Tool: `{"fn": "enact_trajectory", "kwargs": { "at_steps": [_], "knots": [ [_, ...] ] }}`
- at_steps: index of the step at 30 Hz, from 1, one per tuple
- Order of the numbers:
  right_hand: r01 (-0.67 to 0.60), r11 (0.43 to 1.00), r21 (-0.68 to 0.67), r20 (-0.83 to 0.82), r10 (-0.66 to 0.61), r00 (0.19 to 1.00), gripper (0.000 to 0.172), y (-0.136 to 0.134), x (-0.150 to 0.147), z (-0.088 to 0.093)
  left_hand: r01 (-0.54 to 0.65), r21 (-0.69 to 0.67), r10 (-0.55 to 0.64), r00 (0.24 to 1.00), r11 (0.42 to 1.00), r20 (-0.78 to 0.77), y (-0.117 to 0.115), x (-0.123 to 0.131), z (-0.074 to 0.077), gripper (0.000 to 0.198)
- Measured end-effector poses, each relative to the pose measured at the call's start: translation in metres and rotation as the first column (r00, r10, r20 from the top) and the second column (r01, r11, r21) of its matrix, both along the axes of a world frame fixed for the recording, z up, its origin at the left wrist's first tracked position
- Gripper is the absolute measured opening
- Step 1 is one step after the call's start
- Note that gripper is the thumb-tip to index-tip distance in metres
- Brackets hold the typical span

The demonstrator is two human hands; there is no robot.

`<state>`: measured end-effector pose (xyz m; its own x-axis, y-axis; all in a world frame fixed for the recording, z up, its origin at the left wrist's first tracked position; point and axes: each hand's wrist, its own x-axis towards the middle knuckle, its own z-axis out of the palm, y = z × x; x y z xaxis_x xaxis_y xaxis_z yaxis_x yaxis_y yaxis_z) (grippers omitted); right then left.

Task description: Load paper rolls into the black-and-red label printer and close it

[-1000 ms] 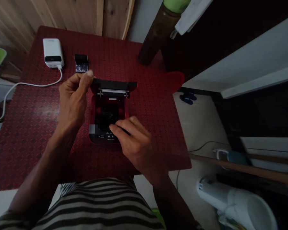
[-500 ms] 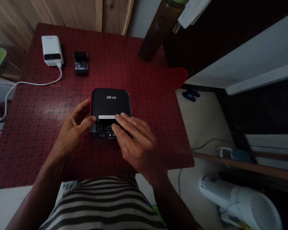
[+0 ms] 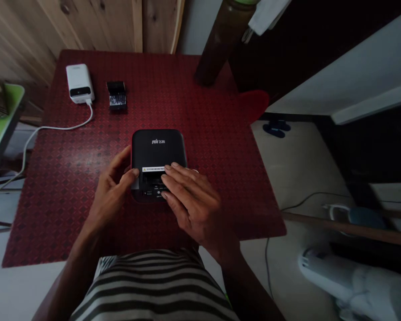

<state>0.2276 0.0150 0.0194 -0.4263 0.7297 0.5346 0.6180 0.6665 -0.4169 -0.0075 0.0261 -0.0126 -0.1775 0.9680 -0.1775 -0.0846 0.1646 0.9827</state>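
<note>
Basically, left hand (image 3: 112, 194) just touching the left side of a black printer (image 3: 158, 149), right hand (image 3: 192, 198) lying open on top, neither one clenched.

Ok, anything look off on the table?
One thing: the small black block behind the printer has a streaky white face, possibly scuffed or printed; too dark to tell which.

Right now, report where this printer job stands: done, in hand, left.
Done, it seems: the lid of the black printer is shut. In hand: the right hand lies across its front panel, and the left hand is at its left edge. Left: the small black packet and white power bank sit apart on the red table, untouched.
</note>
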Motion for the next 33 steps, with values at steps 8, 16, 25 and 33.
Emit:
{"fn": "enact_trajectory", "kwargs": {
  "at_steps": [8,16,25,33],
  "knots": [
    [0.214,0.967,-0.135,-0.255,-0.243,0.936,0.064,-0.024,0.018,-0.024,-0.031,-0.004,0.031,0.999,1.000,-0.009,-0.025,0.002,0.004,0.068],
    [0.219,0.962,-0.165,-0.218,-0.252,0.943,0.080,-0.029,0.012,-0.045,-0.079,-0.048,0.082,0.995,0.996,0.052,-0.021,0.001,0.002,0.068],
    [0.245,0.944,-0.219,-0.211,-0.291,0.933,0.077,-0.029,0.013,-0.046,-0.086,-0.026,0.088,0.991,0.996,0.103,-0.015,0.008,0.010,0.046],
    [0.248,0.948,-0.202,-0.237,-0.293,0.926,0.072,-0.028,0.011,-0.048,-0.116,-0.024,0.117,0.989,0.993,0.088,-0.012,0.012,0.013,0.047]
  ]
}}
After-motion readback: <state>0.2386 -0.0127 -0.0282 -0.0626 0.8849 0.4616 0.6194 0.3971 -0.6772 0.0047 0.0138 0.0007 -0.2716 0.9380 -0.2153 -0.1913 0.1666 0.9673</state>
